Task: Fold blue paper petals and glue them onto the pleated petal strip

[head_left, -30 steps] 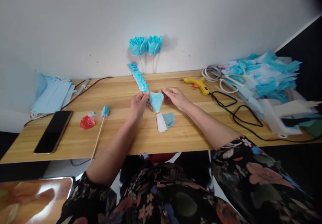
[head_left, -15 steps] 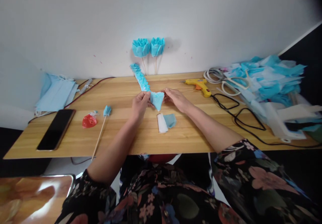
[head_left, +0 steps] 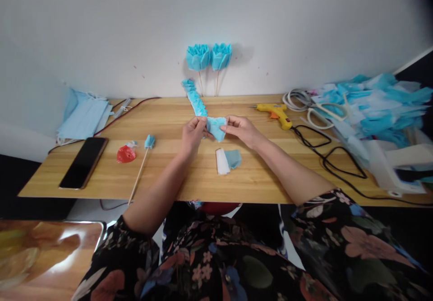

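Tapered light-blue fabric piece (head_left: 216,128) over tabletop (head_left: 199,186), pinched by left hand (head_left: 194,135) at 9 o'clock, right hand (head_left: 241,131) at 3. Ruffled light-blue fabric strip (head_left: 195,99) at 11. Yellow plastic glue gun (head_left: 279,111) between 2 and 3, markings (head_left: 278,106) unreadable.

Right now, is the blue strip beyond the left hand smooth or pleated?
Pleated: close ruffles show along the blue strip, down to near the left hand.
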The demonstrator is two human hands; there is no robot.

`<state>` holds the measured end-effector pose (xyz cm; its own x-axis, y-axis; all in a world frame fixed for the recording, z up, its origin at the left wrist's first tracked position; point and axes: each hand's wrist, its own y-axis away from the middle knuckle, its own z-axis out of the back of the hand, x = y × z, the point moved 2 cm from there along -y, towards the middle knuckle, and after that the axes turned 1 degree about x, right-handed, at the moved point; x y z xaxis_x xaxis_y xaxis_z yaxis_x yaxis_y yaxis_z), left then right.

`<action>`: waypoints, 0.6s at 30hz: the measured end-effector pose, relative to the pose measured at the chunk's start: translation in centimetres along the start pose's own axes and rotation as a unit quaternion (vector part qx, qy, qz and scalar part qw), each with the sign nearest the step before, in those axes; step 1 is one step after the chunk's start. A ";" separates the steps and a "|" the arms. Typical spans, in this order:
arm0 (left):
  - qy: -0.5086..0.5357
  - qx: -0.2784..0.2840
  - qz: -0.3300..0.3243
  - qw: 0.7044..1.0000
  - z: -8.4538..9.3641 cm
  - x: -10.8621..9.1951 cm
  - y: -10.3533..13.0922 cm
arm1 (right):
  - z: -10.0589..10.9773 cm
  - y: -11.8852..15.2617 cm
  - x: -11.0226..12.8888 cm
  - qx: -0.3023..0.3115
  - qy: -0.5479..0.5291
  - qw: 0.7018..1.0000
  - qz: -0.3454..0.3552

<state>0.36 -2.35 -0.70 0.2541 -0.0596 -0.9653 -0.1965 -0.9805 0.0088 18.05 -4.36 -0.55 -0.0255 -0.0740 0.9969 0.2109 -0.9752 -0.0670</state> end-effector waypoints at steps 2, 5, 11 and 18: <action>0.003 0.000 -0.001 1.000 0.0 0.1 0.0 | 0.0 0.0 0.1 -0.014 0.003 1.000 0.004; 0.010 -0.002 -0.003 1.000 -0.1 0.1 -0.1 | 0.0 0.0 0.3 -0.029 0.001 0.999 0.013; 0.016 -0.032 -0.004 0.999 0.0 -0.5 0.2 | 0.0 0.0 0.8 -0.058 -0.016 0.998 0.025; 0.001 -0.046 0.001 0.999 0.2 -0.8 0.3 | 0.0 -0.1 0.9 -0.082 -0.032 0.996 0.030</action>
<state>-0.10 -2.54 0.05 0.2551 -0.0617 -0.9649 -0.1087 -0.9935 0.0348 18.02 -4.29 0.33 0.0465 -0.1253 0.9910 0.0474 -0.9907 -0.1275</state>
